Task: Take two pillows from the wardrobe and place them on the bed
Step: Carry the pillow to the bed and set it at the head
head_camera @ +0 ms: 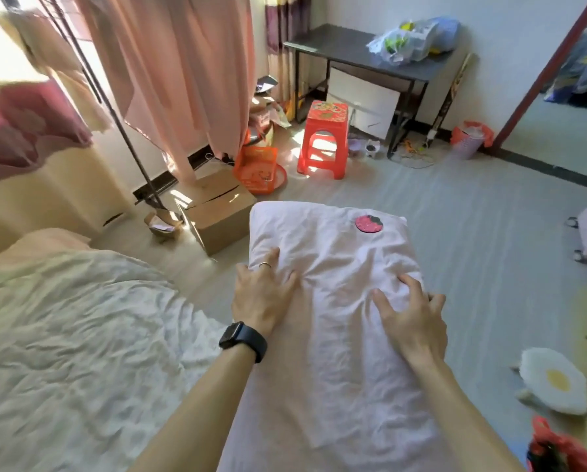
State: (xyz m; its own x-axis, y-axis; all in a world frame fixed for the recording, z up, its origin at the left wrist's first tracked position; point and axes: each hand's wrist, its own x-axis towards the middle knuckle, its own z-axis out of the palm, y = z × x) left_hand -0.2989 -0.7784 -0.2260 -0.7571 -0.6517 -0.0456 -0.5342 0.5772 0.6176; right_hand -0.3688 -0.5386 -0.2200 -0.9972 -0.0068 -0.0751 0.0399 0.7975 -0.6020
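Both forearms reached forward from the bottom edge of the view, and a pale pink pillow (336, 301) lay lengthwise between them, held out in front of the person above the floor (455, 233). The left hand (263, 294) pressed on the pillow's left side with fingers spread and curled into the fabric; a ring showed on one finger and a dark watch (242, 339) sat on that wrist. The right hand (411, 321) pressed on the pillow's right side, fingers likewise spread and gripping the cloth, thumb toward the middle. The two hands were well apart, each clamped on the same pillow. A strawberry patch (369, 223) was fixed near the pillow's far end. The fabric was creased around both grips.

The bed (63, 335), covered in a rumpled light sheet, lay to the left of the pillow, and the pillow was not resting on it. A cardboard box (217, 216) stood on the floor just beyond the bed's corner. Farther off, a red plastic stool (324, 139) stood near a dark table (353, 52), which carried plastic bags (411, 39). Pink curtains (169, 73) hung at the window to the left. A fried-egg cushion (554, 383) lay on the floor at the right. The wardrobe could not be identified with certainty in this view.
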